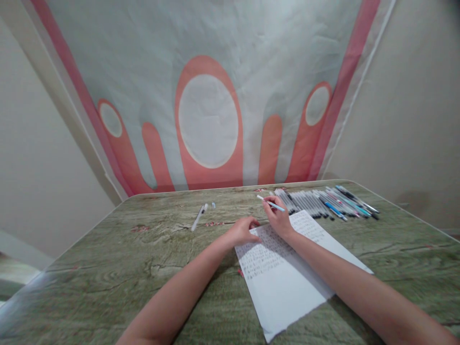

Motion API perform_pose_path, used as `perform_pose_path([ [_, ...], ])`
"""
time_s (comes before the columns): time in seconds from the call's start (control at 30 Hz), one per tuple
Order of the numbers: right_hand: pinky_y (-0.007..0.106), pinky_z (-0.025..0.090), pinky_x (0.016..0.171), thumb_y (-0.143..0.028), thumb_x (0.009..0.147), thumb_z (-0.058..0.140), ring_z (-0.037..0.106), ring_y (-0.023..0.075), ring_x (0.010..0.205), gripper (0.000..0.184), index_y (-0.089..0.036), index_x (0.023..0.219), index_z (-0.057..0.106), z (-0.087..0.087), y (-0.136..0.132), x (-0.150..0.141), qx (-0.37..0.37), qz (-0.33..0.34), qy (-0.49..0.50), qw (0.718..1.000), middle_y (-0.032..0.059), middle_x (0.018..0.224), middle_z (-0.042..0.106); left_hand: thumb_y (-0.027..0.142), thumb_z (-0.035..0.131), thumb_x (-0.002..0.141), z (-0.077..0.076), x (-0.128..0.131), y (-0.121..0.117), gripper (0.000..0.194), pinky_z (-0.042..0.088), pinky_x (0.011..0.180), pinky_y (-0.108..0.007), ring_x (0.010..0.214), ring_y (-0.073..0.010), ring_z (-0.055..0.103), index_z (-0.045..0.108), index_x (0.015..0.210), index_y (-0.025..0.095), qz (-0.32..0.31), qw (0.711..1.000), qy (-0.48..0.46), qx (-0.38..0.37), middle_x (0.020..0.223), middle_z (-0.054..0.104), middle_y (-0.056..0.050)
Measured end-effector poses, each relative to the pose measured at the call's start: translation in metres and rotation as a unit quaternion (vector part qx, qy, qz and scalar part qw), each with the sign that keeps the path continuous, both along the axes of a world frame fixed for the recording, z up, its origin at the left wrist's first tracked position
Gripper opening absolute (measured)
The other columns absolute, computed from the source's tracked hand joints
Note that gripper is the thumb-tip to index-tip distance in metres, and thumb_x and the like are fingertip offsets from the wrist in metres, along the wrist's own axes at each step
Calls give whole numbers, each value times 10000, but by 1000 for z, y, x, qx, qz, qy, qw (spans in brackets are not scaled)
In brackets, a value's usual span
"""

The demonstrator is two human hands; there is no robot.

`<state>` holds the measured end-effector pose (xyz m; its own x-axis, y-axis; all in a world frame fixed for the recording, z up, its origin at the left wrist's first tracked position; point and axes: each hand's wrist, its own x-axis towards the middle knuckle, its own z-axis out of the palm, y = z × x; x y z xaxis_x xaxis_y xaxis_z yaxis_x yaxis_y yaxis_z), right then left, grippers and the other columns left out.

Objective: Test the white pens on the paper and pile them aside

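My right hand grips a white and light-blue pen over the far edge of a white sheet of paper with several lines of handwriting on its upper part. The left hand rests with curled fingers on the paper's top left corner, pressing it to the green wood-patterned table. Both forearms reach in from the bottom of the view.
A row of several pens lies side by side at the table's far right. A single white pen and its small cap lie to the left of my hands. A grey and pink patterned cloth hangs behind the table.
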<state>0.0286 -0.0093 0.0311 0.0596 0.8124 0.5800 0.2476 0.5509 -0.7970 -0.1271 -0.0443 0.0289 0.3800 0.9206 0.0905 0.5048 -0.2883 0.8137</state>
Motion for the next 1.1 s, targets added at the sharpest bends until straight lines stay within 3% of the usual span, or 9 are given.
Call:
perform_pose_path([
  [0.1,236,379,507,-389,811,436,452,120,578,207,-189,832,485,3,-2,0,-6,-24,12,1000,14,703,498,279,719,510,3,-3,5,439,328,526,-220,559,-125,483,609,916,153,-56,996,-49,-44,625,566,3],
  [0.2,245,383,523,-381,815,431,451,125,584,196,-193,859,468,10,-6,0,6,-44,30,999,10,705,488,268,710,539,9,-6,6,444,328,515,-203,570,-108,479,600,948,137,-84,992,-82,-51,656,566,-2],
  [0.43,340,413,757,-338,842,372,524,199,845,254,-198,953,552,24,-19,-2,57,29,-25,998,70,905,573,256,691,551,11,-27,19,355,319,505,-207,534,-105,457,626,881,142,-29,998,-51,-8,592,544,13],
  [0.57,285,416,631,-365,828,386,524,170,744,253,-188,898,552,15,-12,-4,9,49,-24,998,51,810,579,233,692,519,6,-50,30,353,363,584,-229,618,-137,498,638,861,162,37,998,-15,42,674,589,-6],
  [0.67,247,378,535,-396,781,455,476,134,607,219,-186,755,512,0,-1,-2,-34,40,-31,998,13,667,525,230,689,514,2,-61,34,374,387,667,-256,707,-167,525,635,881,181,84,993,16,82,771,612,-25],
  [0.77,233,347,468,-407,751,479,419,114,510,206,-202,745,472,-17,10,-2,-88,45,-9,995,-24,576,462,220,695,509,0,-64,35,442,384,749,-280,805,-191,527,621,943,187,117,984,39,125,897,602,-52],
  [0.93,222,346,452,-371,741,470,435,106,482,172,-199,754,480,-29,12,-5,-190,129,33,973,-35,548,471,293,661,605,-1,-54,32,301,355,815,-292,875,-201,512,636,890,199,39,981,94,167,891,592,-55],
  [1.0,225,366,480,-364,740,466,467,109,512,177,-190,744,501,-26,10,-6,-199,150,36,968,-21,576,511,358,658,620,-5,-50,31,301,353,811,-293,871,-203,508,640,876,200,12,980,108,169,882,586,-58],
  [1.1,229,380,506,-346,731,464,494,116,548,179,-182,755,532,-20,11,-7,-195,159,28,967,-8,605,550,425,674,593,-11,-47,30,368,350,813,-298,894,-213,491,640,886,205,21,979,114,168,908,563,-63],
])
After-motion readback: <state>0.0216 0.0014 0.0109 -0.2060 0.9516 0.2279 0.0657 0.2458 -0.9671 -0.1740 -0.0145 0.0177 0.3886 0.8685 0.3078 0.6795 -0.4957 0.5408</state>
